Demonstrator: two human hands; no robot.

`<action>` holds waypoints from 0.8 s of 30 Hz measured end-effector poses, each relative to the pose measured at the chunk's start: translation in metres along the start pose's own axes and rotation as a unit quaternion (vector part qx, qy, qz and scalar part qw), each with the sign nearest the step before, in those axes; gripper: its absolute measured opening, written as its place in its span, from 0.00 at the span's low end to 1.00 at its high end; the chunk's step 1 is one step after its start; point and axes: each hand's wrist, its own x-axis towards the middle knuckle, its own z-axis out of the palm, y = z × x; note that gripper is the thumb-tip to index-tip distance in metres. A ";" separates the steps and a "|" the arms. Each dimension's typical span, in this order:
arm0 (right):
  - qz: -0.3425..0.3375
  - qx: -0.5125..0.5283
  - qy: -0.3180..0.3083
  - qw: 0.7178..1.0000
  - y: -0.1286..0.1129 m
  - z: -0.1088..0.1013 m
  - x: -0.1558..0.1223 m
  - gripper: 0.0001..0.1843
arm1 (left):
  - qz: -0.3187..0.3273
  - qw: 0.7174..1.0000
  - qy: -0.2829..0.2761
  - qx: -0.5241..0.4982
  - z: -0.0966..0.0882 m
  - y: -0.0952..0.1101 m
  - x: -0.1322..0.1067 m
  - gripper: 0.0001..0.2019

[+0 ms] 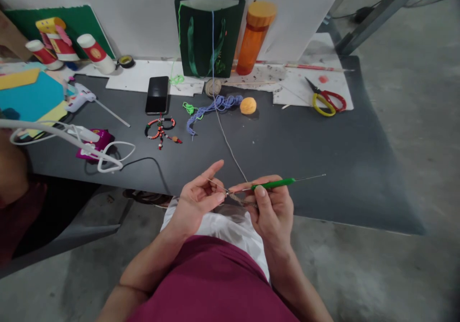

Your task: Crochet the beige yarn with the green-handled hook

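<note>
My right hand (pixel 276 209) grips a crochet hook (pixel 276 184) by its green handle, its thin metal shaft pointing left toward my other hand. My left hand (pixel 194 202) pinches a small piece of greyish yarn work (pixel 235 198) between thumb and fingers, its index finger stretched out. A strand of yarn crosses that finger. The hook's tip meets the work at my left fingertips; the exact loop is too small to make out. A thin pale strand (pixel 227 142) runs from the back of the table down to my hands.
Behind stand a dark green paper bag (pixel 190 34) and an orange bottle (pixel 251 44). Nearby lie a beige yarn ball (pixel 213 87), blue yarn (pixel 224 103), an orange-yellow ball (pixel 247 105), a phone (pixel 157 95), beads (pixel 160 129), scissors (pixel 325 102) and a glue gun (pixel 81 97). A person sits at left.
</note>
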 end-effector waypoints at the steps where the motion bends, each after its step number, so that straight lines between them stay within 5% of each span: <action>1: -0.002 -0.006 -0.002 1.000 0.000 0.000 0.000 0.07 | -0.001 1.000 -0.001 0.001 0.000 0.000 0.000 0.27; 11: -0.091 -0.117 -0.030 0.988 -0.006 -0.008 -0.006 0.02 | 0.018 0.999 0.007 0.039 -0.002 -0.002 -0.001 0.27; 19: -0.211 -0.247 -0.082 0.942 -0.018 -0.009 -0.010 0.21 | 0.068 0.991 0.035 0.109 0.002 0.000 -0.006 0.28; 24: -0.246 -0.298 -0.103 0.917 -0.019 -0.004 -0.008 0.24 | 0.109 0.974 0.065 0.188 0.003 -0.001 -0.008 0.28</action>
